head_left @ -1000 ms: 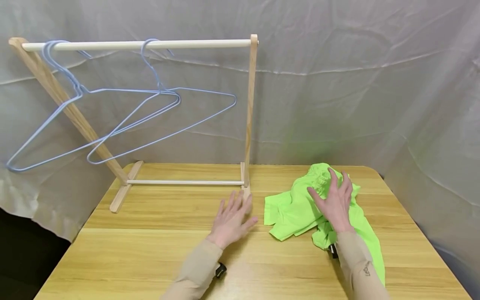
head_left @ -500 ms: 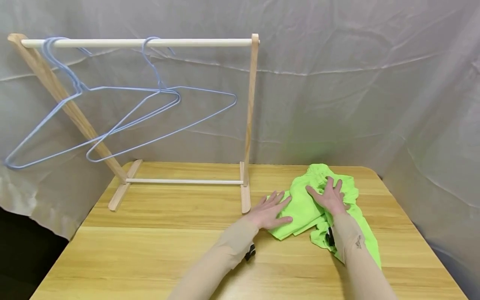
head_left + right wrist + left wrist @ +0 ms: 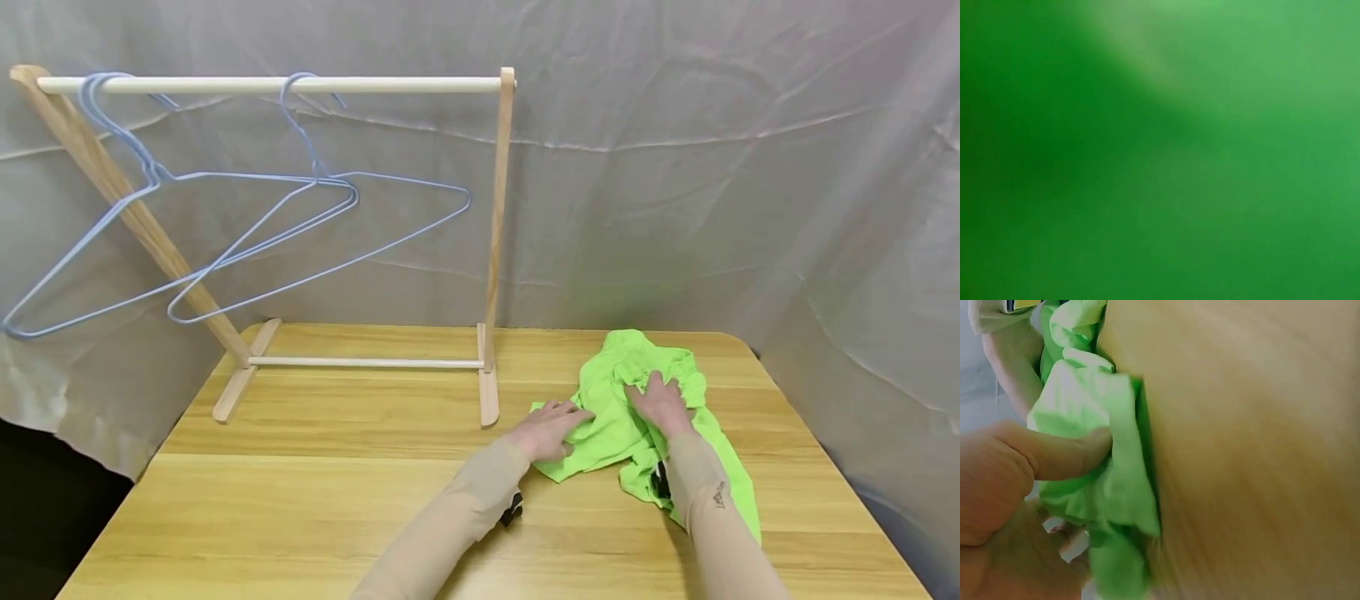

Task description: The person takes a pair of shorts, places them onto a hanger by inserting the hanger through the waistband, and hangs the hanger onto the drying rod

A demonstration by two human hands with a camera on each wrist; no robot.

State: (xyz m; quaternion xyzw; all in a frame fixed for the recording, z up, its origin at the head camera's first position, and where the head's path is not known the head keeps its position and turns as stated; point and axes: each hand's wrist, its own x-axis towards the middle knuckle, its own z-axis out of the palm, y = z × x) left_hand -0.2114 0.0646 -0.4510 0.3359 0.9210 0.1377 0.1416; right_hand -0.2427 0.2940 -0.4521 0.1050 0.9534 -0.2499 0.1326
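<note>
A crumpled lime-green garment (image 3: 611,417) lies on the right part of the table, with a gathered, puckered area near its far end. At its left edge is my left hand (image 3: 546,431), fingers bent over the cloth. The left wrist view shows the thumb (image 3: 1075,453) lying across a fold of the garment (image 3: 1094,487), with the other fingers partly hidden by the cloth. My right hand (image 3: 662,406) grips the upper middle of the garment, its fingertips sunk among the folds. Blurred green cloth (image 3: 1166,187) fills the right wrist view.
On the left stands a wooden rack with a white top rail (image 3: 390,85) and a right post (image 3: 498,225). Several blue wire hangers (image 3: 315,179) hang from the rail. The rack's right foot (image 3: 488,398) is close to the left hand. Grey curtain (image 3: 660,167) surrounds the wooden table (image 3: 315,517).
My left hand has moved right from the bare table onto the garment, and its fingers have bent. The right hand has lowered into the cloth, whose far end has shifted slightly left.
</note>
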